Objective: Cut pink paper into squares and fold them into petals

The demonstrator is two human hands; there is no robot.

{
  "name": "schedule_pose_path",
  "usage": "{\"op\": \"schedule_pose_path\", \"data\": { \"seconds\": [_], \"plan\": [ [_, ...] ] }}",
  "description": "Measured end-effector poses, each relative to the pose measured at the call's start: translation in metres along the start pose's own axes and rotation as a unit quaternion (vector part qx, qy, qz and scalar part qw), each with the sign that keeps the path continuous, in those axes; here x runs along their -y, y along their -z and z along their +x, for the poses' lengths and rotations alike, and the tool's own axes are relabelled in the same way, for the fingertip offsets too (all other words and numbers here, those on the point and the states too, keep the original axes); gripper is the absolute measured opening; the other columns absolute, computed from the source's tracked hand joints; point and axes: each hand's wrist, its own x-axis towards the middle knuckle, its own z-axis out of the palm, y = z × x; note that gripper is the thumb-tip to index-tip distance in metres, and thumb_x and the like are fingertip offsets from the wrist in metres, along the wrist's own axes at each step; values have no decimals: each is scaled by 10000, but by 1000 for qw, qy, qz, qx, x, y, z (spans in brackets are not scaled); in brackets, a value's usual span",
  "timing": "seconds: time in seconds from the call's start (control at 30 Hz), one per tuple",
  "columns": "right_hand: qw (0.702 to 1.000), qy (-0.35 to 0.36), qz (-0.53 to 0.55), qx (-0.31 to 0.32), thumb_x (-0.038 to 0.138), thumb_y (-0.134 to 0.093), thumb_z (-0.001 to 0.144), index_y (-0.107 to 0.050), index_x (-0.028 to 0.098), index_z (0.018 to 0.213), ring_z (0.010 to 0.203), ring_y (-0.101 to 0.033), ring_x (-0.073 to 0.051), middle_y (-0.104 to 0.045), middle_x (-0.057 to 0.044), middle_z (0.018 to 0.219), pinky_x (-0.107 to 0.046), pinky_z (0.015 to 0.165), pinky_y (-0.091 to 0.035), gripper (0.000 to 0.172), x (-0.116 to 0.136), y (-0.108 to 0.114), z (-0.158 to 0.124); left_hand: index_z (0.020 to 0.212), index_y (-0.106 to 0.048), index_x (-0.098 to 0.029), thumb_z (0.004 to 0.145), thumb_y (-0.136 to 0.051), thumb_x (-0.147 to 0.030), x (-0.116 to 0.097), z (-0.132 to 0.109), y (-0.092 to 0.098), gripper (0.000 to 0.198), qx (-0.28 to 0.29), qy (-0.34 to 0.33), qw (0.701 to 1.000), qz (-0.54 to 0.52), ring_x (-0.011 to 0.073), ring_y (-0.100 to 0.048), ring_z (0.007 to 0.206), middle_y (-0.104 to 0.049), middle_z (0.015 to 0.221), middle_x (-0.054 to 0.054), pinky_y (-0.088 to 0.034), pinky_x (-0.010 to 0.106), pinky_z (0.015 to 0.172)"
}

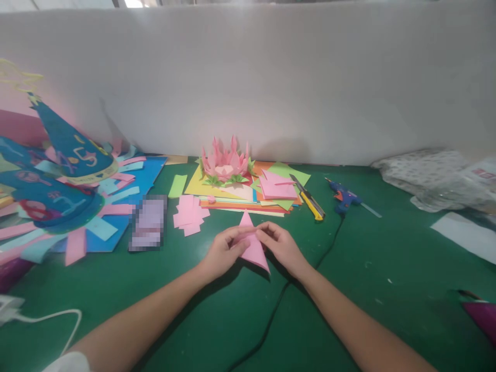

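A pink sheet of paper, folded to a point at the top, is held just above the green table. My left hand grips its left side, with the thumb lying across the front. On the right edge, the thumb and fingers of my right hand pinch the same paper. Beyond the hands stands a pink paper lotus with green leaves, on a stack of coloured paper. Small pink paper pieces lie to the left of the hands.
A yellow utility knife and a blue glue gun lie right of the stack, the gun's black cord crossing the table. Blue paper cone hats stand at left beside a blurred-out flat object. Plastic bags sit far right.
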Motion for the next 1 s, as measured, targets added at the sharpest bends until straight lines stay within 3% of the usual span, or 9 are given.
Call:
{"op": "schedule_pose_path", "data": {
  "seconds": [0.23,0.4,0.53,0.73,0.8,0.9,1.0],
  "plan": [
    [993,50,-106,26,409,-573,793,-532,181,663,595,-453,-113,-506,32,627,-243,566,-360,265,-1,2,-1,1081,-662,-186,777,-615,-250,3,2,0,314,-43,44,996,-58,219,-565,1093,-642,1168,79,-409,358,976],
    [994,6,-102,49,369,-563,784,-509,185,659,536,-472,-105,-534,28,588,-244,539,-379,229,0,1,-1,1110,-645,-172,728,-668,-310,10,11,13,406,-153,78,975,-139,225,-594,1018,-643,1169,87,-446,350,897],
    [997,-21,-67,44,349,-571,760,-517,182,653,536,-486,-100,-563,17,600,-236,538,-387,206,1,1,-2,1068,-666,-168,687,-711,-298,15,16,16,406,-171,76,965,-181,215,-570,1062,-639,1179,81,-431,309,902],
    [999,-41,0,22,286,-529,747,-483,184,604,497,-439,-88,-521,27,554,-221,497,-354,182,0,4,-2,1183,-593,-164,694,-695,-341,15,18,19,530,-207,126,948,-204,117,-585,700,-686,1020,67,-435,224,614],
    [1000,-8,16,7,310,-517,781,-487,186,644,535,-454,-93,-526,20,617,-228,528,-381,187,-1,4,-1,1185,-590,-163,717,-672,-356,12,16,20,513,-205,115,958,-167,113,-570,682,-680,1022,67,-424,222,597],
    [998,56,3,-11,344,-598,767,-510,209,843,706,-527,-124,-550,-7,850,-254,636,-450,178,-2,1,-2,1097,-637,-153,722,-668,-351,7,12,14,425,-168,94,970,-148,164,-586,896,-642,1127,77,-444,247,758],
    [992,104,-76,4,297,-704,688,-487,245,1037,926,-535,-181,-522,-43,1065,-305,758,-475,414,-3,-3,-4,1142,-597,-154,733,-660,-367,4,9,6,465,-125,106,974,-157,165,-581,897,-635,1113,77,-448,261,775]
  ]
}}
